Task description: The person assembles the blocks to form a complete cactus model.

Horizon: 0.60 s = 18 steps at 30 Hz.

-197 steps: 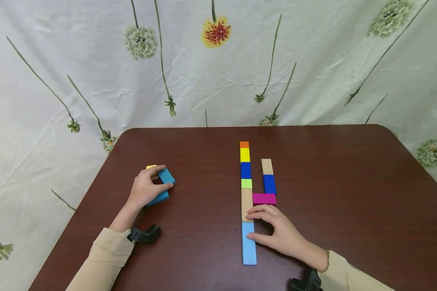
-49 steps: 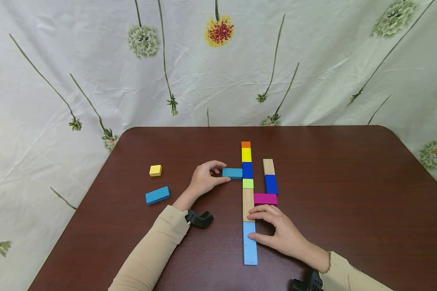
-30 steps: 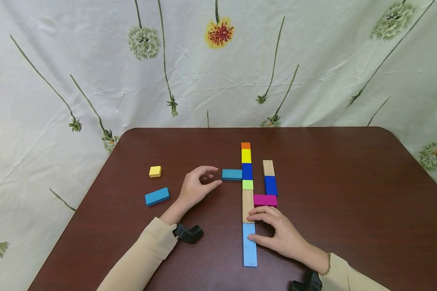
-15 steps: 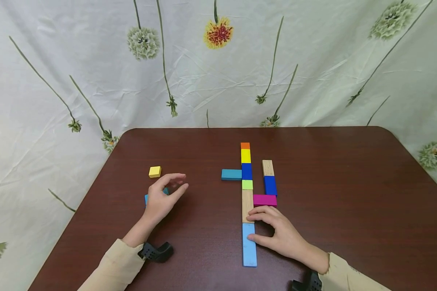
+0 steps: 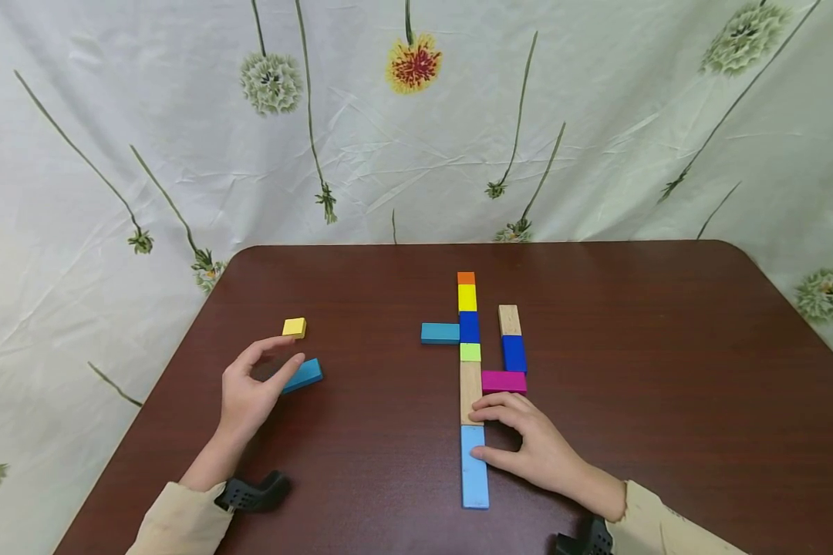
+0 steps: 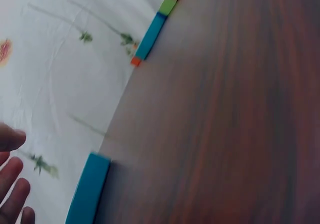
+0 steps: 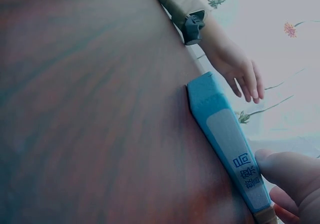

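Note:
My left hand (image 5: 253, 385) hovers at the loose blue block (image 5: 304, 375), thumb and fingers apart, partly covering it. The fingertips come close to a small yellow block (image 5: 295, 327); contact cannot be told. In the left wrist view, that blue block (image 6: 89, 191) lies apart from the fingers. My right hand (image 5: 537, 443) rests at a long row of blocks: its fingertips touch the plain wooden block (image 5: 470, 389), its thumb the light blue block (image 5: 475, 482). In the right wrist view, the thumb (image 7: 285, 169) lies against the light blue block (image 7: 225, 139), which bears printed characters.
Up the row stand green (image 5: 470, 352), dark blue (image 5: 469, 327), yellow (image 5: 467, 297) and orange (image 5: 466, 277) blocks. A teal-blue block (image 5: 440, 333) juts left from it, a magenta block (image 5: 504, 381) right. Beyond the magenta are dark blue (image 5: 514, 353) and wooden (image 5: 510, 319) blocks.
The left hand brought a blue block from the left group to the row's left side and let it go. It then moved back left to the remaining blue block. The right hand stayed put.

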Available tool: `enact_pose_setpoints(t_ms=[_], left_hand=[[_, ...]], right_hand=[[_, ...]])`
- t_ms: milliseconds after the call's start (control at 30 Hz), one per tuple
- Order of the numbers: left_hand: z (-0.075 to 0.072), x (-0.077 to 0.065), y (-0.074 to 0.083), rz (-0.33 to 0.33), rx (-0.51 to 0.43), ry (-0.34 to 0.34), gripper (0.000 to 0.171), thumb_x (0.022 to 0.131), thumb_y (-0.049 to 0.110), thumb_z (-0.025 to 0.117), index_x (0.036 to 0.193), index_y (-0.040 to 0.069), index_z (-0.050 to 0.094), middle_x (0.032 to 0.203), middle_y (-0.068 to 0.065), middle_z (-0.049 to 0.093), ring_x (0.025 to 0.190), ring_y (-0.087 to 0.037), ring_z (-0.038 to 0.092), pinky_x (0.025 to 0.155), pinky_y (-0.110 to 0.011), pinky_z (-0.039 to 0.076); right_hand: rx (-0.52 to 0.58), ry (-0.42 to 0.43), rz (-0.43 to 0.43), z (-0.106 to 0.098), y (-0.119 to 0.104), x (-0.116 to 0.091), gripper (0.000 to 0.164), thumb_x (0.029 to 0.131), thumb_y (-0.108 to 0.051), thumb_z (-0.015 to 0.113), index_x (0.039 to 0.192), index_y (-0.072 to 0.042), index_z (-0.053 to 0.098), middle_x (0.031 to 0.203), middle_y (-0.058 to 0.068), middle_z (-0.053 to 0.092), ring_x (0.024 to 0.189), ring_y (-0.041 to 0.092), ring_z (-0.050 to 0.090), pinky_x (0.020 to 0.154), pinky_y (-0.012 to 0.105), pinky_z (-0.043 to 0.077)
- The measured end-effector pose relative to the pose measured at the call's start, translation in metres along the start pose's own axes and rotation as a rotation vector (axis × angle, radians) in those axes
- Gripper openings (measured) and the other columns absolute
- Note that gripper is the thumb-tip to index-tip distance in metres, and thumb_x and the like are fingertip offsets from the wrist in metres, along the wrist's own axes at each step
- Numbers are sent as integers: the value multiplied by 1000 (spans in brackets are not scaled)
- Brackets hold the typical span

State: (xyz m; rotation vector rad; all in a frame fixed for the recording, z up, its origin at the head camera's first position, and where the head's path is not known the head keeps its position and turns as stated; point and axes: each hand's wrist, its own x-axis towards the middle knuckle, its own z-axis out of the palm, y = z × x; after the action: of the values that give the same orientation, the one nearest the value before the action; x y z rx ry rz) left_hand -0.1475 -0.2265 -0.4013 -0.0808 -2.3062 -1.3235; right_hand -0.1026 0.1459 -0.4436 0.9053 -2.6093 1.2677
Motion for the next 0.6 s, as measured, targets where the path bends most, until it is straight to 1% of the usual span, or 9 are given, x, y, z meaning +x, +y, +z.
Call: enact_pose_setpoints(t_ms=[100,167,233,300,400,500,600], left_hand=[[-6,2,-20,-36,40,-42,38,78,6,76,114,5,65,112,-12,64,99,-18,52,84,-24,42],[-11,3,-30,-51,61,-94,42,78,12,77,118,8,63,116,-9,62,101,-19,53,83,-19,44],[-15,4,-36,-52,81,-152,45,79,17,77,120,10,62,117,-9,61,100,-18,55,80,-16,44],[-19,4,-41,-46,97,-204,47,79,20,77,122,10,61,115,-10,61,95,-16,57,76,-14,45],[-22,5,-46,-35,120,-260,47,79,21,77,121,9,61,105,-11,62,83,-12,56,70,-16,44],[-24,6,-47,-39,126,-291,45,79,21,77,119,8,62,95,-10,61,72,-11,54,63,-18,45],[-24,5,-47,-53,119,-306,44,79,22,77,117,8,62,89,-9,62,67,-10,55,59,-20,46]], right_hand=[[-2,-3,3,0,0,0,36,79,-38,75,111,-21,67,117,-11,56,109,9,50,89,33,45],[-2,-6,5,0,0,0,36,79,-39,74,111,-22,67,117,-11,56,109,9,50,89,33,45],[-3,-7,8,0,0,0,36,80,-39,74,111,-22,67,117,-11,56,109,9,50,89,33,45],[-4,-7,12,0,-1,0,37,80,-39,74,111,-22,67,117,-11,56,108,9,50,89,33,46],[-5,-8,17,0,-1,0,36,79,-39,74,111,-22,67,117,-11,56,108,9,50,89,34,46],[-5,-10,18,0,-2,0,37,79,-39,74,111,-22,67,117,-11,56,109,9,50,89,34,45],[-5,-10,20,-1,-2,0,37,79,-39,74,111,-22,67,117,-11,56,109,9,50,89,34,45]])
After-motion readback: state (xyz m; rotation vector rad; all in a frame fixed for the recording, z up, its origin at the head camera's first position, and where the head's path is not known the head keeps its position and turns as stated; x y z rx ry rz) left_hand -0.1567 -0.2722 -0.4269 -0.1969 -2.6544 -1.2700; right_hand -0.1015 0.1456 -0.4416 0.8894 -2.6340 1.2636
